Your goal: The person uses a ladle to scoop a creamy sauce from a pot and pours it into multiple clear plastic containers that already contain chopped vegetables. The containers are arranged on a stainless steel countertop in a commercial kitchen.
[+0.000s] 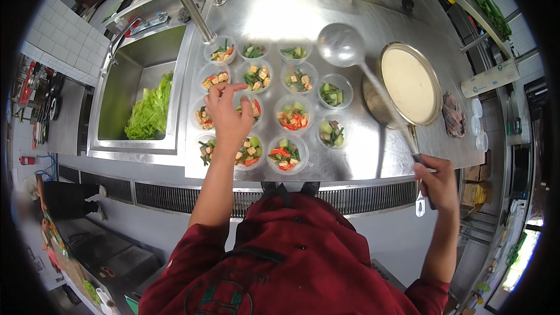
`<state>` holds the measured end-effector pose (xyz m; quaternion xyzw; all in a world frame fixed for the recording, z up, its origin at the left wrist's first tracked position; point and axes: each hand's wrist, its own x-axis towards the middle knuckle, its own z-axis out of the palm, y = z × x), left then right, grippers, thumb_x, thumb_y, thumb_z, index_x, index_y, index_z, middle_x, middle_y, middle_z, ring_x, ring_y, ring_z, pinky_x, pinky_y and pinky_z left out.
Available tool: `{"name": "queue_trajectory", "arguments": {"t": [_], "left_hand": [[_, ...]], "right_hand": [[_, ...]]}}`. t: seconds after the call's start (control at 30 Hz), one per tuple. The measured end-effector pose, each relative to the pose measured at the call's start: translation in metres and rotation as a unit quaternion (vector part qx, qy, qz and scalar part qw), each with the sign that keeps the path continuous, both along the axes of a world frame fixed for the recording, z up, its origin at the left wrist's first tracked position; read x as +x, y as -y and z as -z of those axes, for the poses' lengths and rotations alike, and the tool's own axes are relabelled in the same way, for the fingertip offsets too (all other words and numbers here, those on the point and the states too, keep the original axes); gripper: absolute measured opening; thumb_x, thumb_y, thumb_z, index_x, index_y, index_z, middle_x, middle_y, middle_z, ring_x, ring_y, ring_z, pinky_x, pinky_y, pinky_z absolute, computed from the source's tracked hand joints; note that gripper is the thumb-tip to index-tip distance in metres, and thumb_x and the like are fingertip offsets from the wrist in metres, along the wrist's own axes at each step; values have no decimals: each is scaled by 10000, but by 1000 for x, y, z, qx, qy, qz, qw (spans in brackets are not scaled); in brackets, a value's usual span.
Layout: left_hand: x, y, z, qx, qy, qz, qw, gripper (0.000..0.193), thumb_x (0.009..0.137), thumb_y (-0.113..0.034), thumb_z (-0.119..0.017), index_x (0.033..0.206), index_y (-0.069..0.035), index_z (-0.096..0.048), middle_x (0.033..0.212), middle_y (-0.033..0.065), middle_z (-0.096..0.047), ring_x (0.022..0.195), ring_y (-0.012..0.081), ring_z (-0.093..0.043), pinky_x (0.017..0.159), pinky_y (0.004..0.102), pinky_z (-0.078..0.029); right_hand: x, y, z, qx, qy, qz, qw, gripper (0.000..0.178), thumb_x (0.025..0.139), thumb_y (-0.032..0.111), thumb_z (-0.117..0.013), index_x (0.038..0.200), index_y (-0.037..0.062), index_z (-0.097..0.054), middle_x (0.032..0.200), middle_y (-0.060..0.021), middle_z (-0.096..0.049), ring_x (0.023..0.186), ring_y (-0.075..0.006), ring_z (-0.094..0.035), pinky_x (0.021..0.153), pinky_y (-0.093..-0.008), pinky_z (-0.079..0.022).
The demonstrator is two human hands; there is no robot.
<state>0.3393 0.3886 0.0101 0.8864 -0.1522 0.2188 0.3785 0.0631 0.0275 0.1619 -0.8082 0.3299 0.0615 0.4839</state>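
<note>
My right hand [438, 182] is closed around the dark handle of a long metal ladle [341, 45]. The ladle reaches across the pot's near-left rim, and its round bowl hangs above the steel counter left of the pot. A creamy off-white liquid [410, 81] fills the metal pot [373, 104] high up. Over the left columns of clear plastic cups my left hand [228, 114] is open, fingers apart, hiding parts of some cups; whether it touches one I cannot tell. Several cups [293, 112] stand in rows, holding green vegetables, many with red strips and pale browned cubes.
A steel sink [102, 102] with leafy lettuce [149, 108] lies left of the counter. Metal posts [189, 6] rise behind the cups. Right of the pot are a bundled cloth-like item [453, 115] and small white lids [477, 123]. People stand far left and at the upper left.
</note>
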Motion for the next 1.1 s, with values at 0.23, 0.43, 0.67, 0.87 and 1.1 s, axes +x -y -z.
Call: {"name": "queue_trajectory", "arguments": {"t": [0.23, 0.43, 0.67, 0.87, 1.1], "left_hand": [[2, -21, -3, -15, 19, -33, 999, 274, 807, -93, -649, 1061, -154, -732, 1134, 96, -530, 1103, 338, -475, 999, 489, -367], [1, -11, -3, -25, 35, -24, 999, 275, 806, -93, -645, 1061, -152, -729, 1141, 97, -531, 1107, 339, -480, 995, 489, -371], [-1, -5, -8, -26, 51, -23, 998, 266, 817, -91, -646, 1065, -142, -728, 1141, 98, -531, 1105, 335, -486, 995, 477, -366], [-1, -24, -10, -33, 63, -47, 996, 219, 870, -116, -659, 1080, -117, -722, 1133, 110, -537, 1108, 326, -484, 1007, 465, -356], [-7, -49, -14, -103, 59, -85, 989, 237, 1018, -217, -539, 1121, -58, -683, 1130, 120, -567, 1112, 306, -491, 1023, 445, -346]], "right_hand": [[-69, 72, -46, -125, 41, 86, 988, 258, 936, 133, -720, 1110, -58, -733, 690, -16, -616, 455, -39, -463, 394, -246, -337], [-64, 87, -19, -498, 2, -26, 867, 301, 910, 166, -734, 1154, -11, -727, 846, -176, -686, 778, -281, -685, 721, -406, -520], [-23, 62, -13, -538, -126, -62, 831, 306, 937, 225, -694, 1193, 58, -711, 974, -185, -700, 909, -417, -675, 787, -506, -523], [-8, 82, -20, -518, -126, -124, 837, 238, 918, 201, -709, 1072, 20, -715, 913, -247, -694, 910, -448, -671, 782, -525, -510], [17, 99, -63, -363, -175, -184, 897, 208, 875, 132, -724, 860, -67, -669, 716, -217, -643, 634, -373, -631, 629, -449, -494]]}}
